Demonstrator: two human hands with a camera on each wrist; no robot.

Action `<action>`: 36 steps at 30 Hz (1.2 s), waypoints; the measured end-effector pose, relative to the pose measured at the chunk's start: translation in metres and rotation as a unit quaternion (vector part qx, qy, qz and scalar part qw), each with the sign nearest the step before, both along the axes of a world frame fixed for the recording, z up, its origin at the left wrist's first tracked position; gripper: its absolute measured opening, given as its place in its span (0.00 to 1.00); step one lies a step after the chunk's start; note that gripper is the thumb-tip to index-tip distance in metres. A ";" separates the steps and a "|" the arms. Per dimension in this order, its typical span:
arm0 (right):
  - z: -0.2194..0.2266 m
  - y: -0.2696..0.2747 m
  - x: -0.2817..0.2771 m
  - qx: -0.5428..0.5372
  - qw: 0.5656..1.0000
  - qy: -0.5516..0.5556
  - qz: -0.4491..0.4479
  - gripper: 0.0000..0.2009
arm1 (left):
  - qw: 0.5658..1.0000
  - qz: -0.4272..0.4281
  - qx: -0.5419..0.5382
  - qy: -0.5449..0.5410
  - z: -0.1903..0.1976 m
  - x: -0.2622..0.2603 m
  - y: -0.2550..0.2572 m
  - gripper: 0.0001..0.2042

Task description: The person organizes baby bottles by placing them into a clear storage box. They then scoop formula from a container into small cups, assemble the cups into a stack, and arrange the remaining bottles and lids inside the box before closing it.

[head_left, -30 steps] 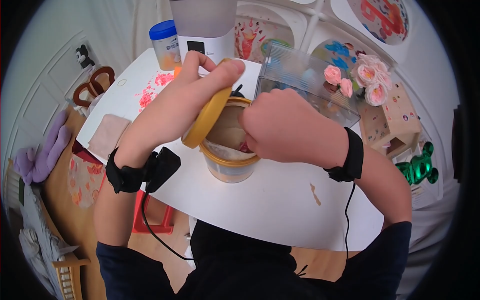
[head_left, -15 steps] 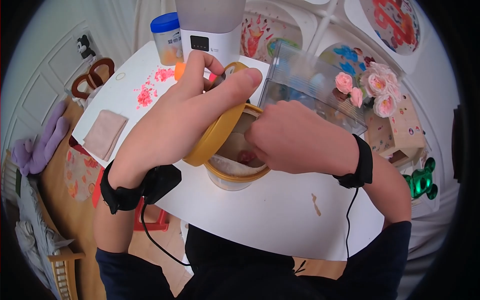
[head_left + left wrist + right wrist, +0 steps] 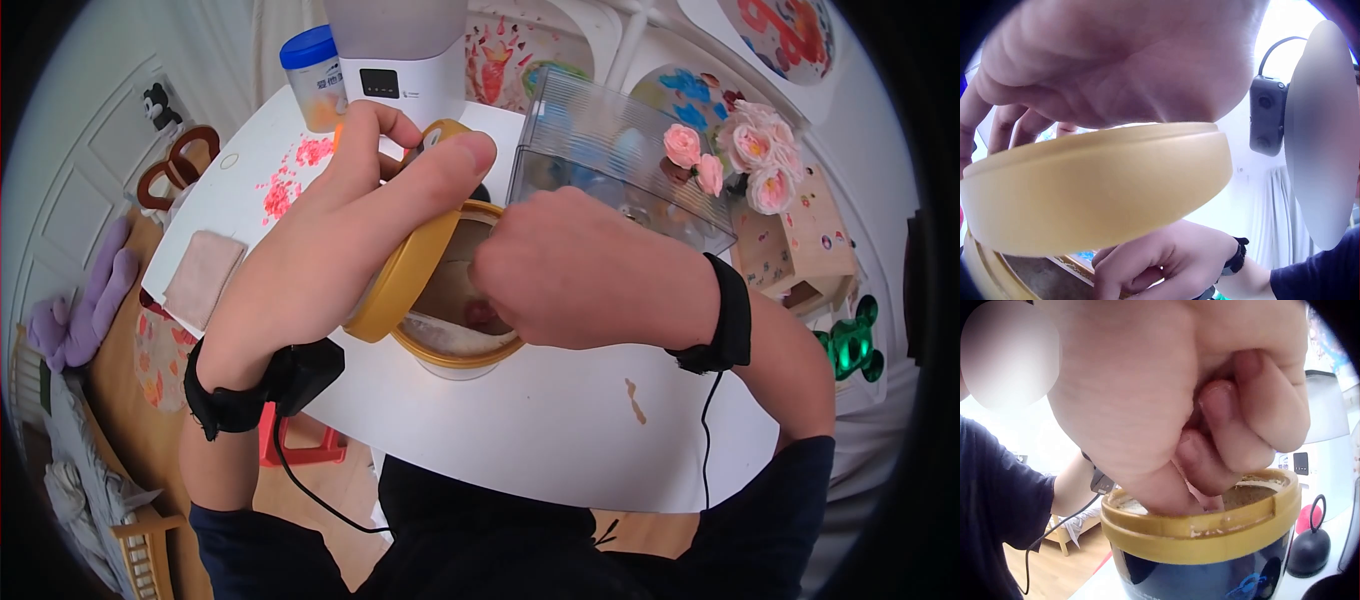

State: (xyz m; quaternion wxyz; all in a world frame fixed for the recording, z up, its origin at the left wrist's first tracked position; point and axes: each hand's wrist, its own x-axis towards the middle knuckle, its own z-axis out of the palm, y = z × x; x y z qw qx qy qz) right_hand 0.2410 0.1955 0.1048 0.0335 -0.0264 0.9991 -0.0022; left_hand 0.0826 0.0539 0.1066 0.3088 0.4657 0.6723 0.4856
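Note:
In the head view a tub (image 3: 458, 365) with a gold rim stands on the table, a whitish layer and a brownish-grey inner wall showing inside. My left hand (image 3: 320, 215) grips its gold lid (image 3: 400, 275), which is tilted up on the tub's left side; the left wrist view has the palm over the lid (image 3: 1097, 187). My right hand (image 3: 595, 265) is at the mouth of the tub. In the right wrist view the thumb side reaches below the rim (image 3: 1210, 534) and the other fingers (image 3: 1222, 403) are curled; I cannot tell whether they hold anything.
Behind the tub stand a white appliance (image 3: 420, 85) and a blue-lidded jar (image 3: 313, 85). A clear box (image 3: 615, 150) is at back right, near pink flowers (image 3: 765, 150). Left lie pink bits (image 3: 280, 195) and a folded cloth (image 3: 205, 278). A black looped object (image 3: 1310, 550) stands beside the tub.
The head view has shifted slightly. My left hand has turned a little on the lid, showing more of its back. The right hand stays at the tub's mouth.

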 end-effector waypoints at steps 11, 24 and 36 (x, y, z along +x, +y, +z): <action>-0.009 0.005 -0.002 0.019 0.999 0.040 0.032 0.05 | 1.000 -0.008 0.010 -0.012 -0.004 -0.003 0.003 0.23; -0.019 0.005 -0.008 -0.064 0.996 0.036 0.055 0.03 | 1.000 -0.030 -0.003 0.009 -0.001 -0.001 0.003 0.21; 0.003 -0.005 0.002 0.008 1.000 -0.004 -0.014 0.03 | 0.999 -0.030 0.000 0.042 -0.006 -0.005 0.006 0.21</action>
